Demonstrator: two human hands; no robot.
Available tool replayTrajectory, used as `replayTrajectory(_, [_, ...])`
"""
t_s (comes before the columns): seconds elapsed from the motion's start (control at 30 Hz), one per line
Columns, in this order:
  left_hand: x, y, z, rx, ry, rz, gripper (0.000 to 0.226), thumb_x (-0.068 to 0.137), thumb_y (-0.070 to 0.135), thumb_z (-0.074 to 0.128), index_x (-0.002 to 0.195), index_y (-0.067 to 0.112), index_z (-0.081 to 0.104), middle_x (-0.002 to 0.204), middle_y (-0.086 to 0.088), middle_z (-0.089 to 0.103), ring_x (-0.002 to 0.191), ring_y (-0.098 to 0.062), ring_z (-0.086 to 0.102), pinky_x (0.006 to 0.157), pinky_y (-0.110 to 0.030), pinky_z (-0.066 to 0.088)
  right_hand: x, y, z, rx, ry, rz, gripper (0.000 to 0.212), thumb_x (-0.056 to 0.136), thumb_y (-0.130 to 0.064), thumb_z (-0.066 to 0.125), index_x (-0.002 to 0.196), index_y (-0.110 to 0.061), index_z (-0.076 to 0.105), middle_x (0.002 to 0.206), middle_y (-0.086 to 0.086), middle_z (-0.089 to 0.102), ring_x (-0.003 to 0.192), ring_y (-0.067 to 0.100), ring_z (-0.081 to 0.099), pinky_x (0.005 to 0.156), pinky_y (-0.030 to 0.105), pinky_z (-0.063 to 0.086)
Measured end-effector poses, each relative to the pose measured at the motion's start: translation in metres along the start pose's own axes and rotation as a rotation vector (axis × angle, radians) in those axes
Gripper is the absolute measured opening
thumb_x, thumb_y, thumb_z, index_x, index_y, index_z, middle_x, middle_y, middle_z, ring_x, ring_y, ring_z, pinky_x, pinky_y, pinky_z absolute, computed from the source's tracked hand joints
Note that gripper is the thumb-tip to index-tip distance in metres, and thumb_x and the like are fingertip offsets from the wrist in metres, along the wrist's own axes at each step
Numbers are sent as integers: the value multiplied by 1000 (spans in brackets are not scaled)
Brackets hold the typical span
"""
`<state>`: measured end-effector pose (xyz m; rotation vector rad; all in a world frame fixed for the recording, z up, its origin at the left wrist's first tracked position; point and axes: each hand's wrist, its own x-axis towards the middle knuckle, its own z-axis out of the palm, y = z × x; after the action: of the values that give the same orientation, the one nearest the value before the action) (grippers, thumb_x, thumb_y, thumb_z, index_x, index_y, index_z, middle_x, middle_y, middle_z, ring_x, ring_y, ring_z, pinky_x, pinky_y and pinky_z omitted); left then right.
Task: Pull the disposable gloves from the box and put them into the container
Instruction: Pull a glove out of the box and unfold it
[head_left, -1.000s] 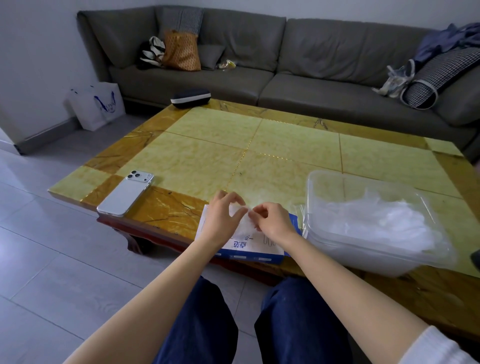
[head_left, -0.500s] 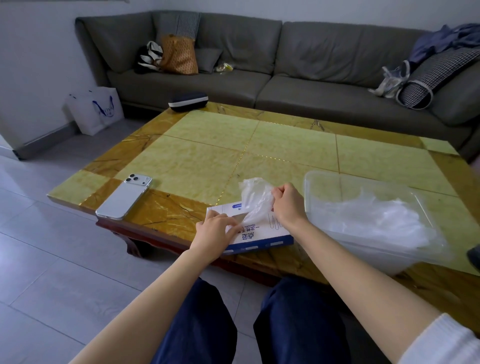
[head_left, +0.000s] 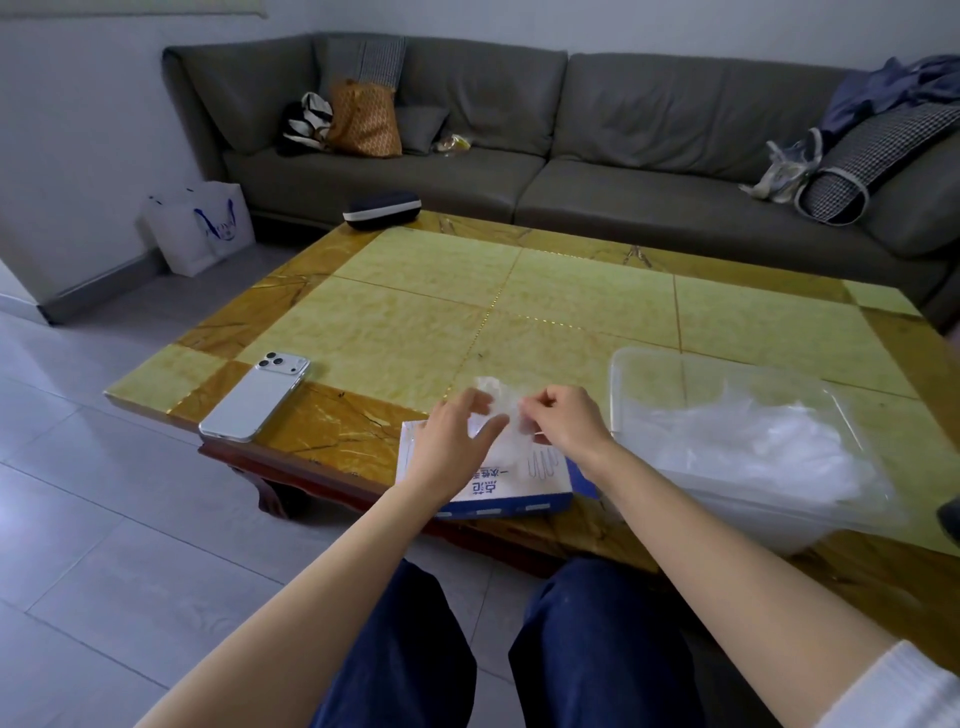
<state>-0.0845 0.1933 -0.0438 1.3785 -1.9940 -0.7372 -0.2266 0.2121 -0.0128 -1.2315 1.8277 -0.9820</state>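
Glove (head_left: 492, 404) sits pinched in right grip (head_left: 563, 423), touching left grip (head_left: 449, 441), above box (head_left: 514, 483).

dim, soft, cool indoor daylight, evenly spread

the table (head_left: 571, 291) top carries a faint sheen, with weak shadow under its near edge. wide-angle bending curves the sofa (head_left: 675, 130) and floor (head_left: 104, 519) lines at the edges. the glove (head_left: 496, 410) and the fingertips of the left hand (head_left: 447, 447) look slightly smeared.

Box (head_left: 511, 486) is set at the near edge of the table (head_left: 571, 291). Container (head_left: 649, 364) is placed just right of it, gloves (head_left: 753, 441) piled inside. One glove (head_left: 493, 397) is held over the box by the right hand (head_left: 563, 421), left hand (head_left: 452, 441) beside it. Phone (head_left: 254, 400) is laid left of the box; case (head_left: 381, 209) at the far left corner. Sofa (head_left: 623, 171) is seen behind the table.
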Motion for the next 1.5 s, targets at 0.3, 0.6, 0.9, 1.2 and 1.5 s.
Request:
replayTrajectory(0.3, [0,9,9,-101,28,58,10,85,16,68,84,18,58,70,7,60,71,-12,58,73,-32,51,-5,6,4,31,4,64,21,100,-12,43,99,0,60,75,6,63,75,18,63,76,32,57])
replayTrajectory(0.6, [-14,-23,-5,203,-81,108,19,96,18,52,108,18,67,92,0,58,85,-16,52,81,-29,42,1,7,3,-6,168,99,24,100,-12,37,101,6,52,100,24,61,83,27,63,79,45,56])
replayTrajectory(0.9, [-14,-26,-2,830,-414,130,54,93,59,34,135,29,48,128,-4,40,121,-23,31,100,-39,28,0,-9,-7,83,239,10,14,100,-5,29,100,-7,43,96,15,58,79,19,54,61,20,47])
replayTrajectory(1.2, [4,-1,-30,245,-204,20,39,91,32,57,127,21,49,128,0,46,113,-17,51,93,-31,46,0,-37,-74,-7,220,-221,26,102,-14,35,81,-11,49,66,3,53,61,11,50,64,22,44])
replayTrajectory(1.5, [33,94,-28,-214,-122,155,25,83,18,70,104,8,61,91,0,67,88,-13,63,89,-40,51,-18,-21,-107,-131,-180,-173,28,100,-26,44,91,-7,64,79,10,62,71,16,56,71,29,50])
